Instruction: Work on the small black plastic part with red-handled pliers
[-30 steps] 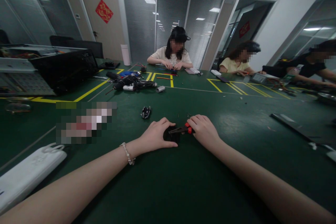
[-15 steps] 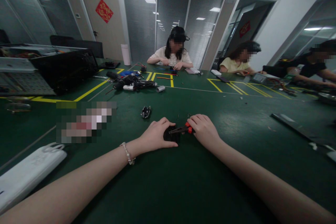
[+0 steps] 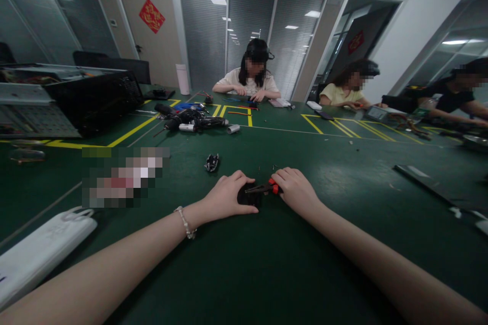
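Note:
My left hand is curled over a small black part that rests on the green table. My right hand is closed round the red handles of a pair of pliers. The dark jaws of the pliers point left and reach onto the black part. A thin bracelet sits on my left wrist. Most of the black part is hidden under my fingers.
A small black piece lies just beyond my hands. Farther back is a heap of black tools inside yellow tape lines. A white case lies at the near left, an open computer case at the far left. Three people work across the table.

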Demonstrator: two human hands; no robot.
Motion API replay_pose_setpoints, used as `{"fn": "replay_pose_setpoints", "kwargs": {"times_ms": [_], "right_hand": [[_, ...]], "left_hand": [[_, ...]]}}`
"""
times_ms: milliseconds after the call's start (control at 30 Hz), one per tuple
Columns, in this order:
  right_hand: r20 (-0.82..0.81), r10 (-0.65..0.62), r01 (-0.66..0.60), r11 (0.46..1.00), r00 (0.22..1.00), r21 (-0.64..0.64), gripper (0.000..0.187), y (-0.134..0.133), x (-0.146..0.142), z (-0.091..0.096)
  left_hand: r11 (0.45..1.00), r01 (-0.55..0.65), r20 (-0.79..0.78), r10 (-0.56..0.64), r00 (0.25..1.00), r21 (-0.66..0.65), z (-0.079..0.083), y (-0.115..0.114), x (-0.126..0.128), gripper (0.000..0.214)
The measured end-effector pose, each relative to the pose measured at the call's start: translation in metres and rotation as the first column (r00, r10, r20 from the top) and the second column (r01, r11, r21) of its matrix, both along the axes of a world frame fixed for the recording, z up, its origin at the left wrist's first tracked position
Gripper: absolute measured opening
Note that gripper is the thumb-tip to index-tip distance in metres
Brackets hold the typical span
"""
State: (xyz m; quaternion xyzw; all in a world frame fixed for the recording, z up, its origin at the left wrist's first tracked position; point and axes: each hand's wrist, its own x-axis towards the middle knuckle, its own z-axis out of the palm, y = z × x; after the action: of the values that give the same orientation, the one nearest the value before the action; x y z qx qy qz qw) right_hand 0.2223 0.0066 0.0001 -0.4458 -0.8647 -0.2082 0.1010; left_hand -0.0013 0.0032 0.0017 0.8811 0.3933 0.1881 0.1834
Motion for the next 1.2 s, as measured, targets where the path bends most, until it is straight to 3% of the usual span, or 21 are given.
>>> {"fn": "replay_pose_setpoints", "kwargs": {"times_ms": [367,1200], "right_hand": [[0.028,-0.031,0.03,0.998,0.999,0.056,0.028,-0.0038,-0.0016,0.0037],[0.015,-0.013,0.013,0.999,1.0,0.031,0.029,-0.0031,-0.0013,0.0035]], "left_hand": [[1.0,0.0,0.003,0.0,1.0,0.021,-0.0028,0.001,-0.0003,0.067],[0.999,0.009,-0.004,-0.009,1.0,0.033,-0.0036,0.0018,0.0004,0.067]]}}
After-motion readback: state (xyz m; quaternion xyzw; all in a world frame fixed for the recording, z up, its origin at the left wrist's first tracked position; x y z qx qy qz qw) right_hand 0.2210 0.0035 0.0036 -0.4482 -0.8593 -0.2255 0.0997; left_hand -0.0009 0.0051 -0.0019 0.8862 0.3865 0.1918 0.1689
